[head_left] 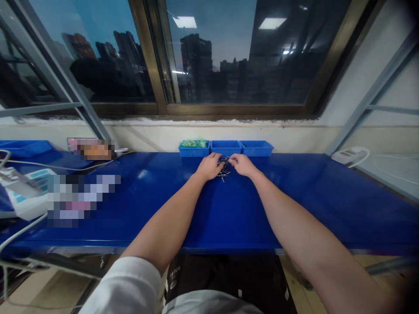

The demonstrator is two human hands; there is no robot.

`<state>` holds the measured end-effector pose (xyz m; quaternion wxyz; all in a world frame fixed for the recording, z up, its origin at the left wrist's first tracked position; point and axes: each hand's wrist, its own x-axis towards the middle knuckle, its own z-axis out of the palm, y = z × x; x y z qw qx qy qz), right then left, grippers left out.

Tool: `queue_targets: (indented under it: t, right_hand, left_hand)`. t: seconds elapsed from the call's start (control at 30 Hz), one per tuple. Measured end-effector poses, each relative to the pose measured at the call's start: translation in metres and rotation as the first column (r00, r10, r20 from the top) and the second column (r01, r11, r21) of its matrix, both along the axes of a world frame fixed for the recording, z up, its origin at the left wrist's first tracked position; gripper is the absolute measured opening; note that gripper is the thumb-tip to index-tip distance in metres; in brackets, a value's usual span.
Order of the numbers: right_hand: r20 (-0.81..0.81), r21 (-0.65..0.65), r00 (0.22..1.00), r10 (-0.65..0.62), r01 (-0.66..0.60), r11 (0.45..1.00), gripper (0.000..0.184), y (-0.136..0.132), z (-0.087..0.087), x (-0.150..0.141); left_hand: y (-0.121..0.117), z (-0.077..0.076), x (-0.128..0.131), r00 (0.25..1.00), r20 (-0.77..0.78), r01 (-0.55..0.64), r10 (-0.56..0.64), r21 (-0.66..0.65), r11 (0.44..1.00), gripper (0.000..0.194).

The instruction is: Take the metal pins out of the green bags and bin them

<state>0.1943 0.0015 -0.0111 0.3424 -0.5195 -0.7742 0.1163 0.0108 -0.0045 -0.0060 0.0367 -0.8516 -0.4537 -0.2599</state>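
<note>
Left hand (210,167) curled down over the small metal pieces (224,174), right hand (241,164) with its fingertips drawn together at their edge; whether either is clamped on a piece, I can't tell! Those pieces lie in a loose heap just in front of the middle blue bin (225,147), partly hidden by the hands. Tight on that bin's left sits another bin (194,152), green plastic (195,143) bunched inside; tight on its right, a third bin (257,148). Well left of the middle bin we have a phone (73,144), a white device (32,192) nearer the person, and a blurred-out patch beside it. Far right of that bin, a white power strip (349,155). Under it all, a glossy blue tabletop (229,218); above and behind the bin, a brown-framed window (281,65), dim buildings outside and ceiling lights glowing in the glass!
</note>
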Motion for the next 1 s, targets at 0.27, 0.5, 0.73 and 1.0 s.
queue_targets:
  t: [0.27,0.5,0.73,1.0]
  right_hand:
    - [-0.025,-0.013,0.996,0.089,-0.089,0.996,0.03,-0.008,0.009,-0.01]
    - [-0.515,-0.147,0.853,0.082,-0.183,0.972,0.016,-0.007,0.008,-0.012]
    - [-0.691,-0.216,0.72,0.065,-0.291,0.932,0.024,-0.014,0.016,-0.006]
    - [-0.77,-0.17,0.638,0.011,-0.222,0.96,0.02,-0.005,0.011,0.002]
  left_hand:
    - [-0.007,0.008,0.006,0.997,0.021,0.073,-0.074,0.023,0.997,0.02]
    - [-0.008,0.01,0.006,1.0,0.002,0.006,-0.006,0.059,0.998,0.019]
    - [-0.012,0.012,0.007,1.0,-0.02,-0.014,0.015,0.048,0.999,0.023]
    - [-0.012,0.013,0.008,1.0,0.026,0.011,-0.012,0.047,0.999,0.025]
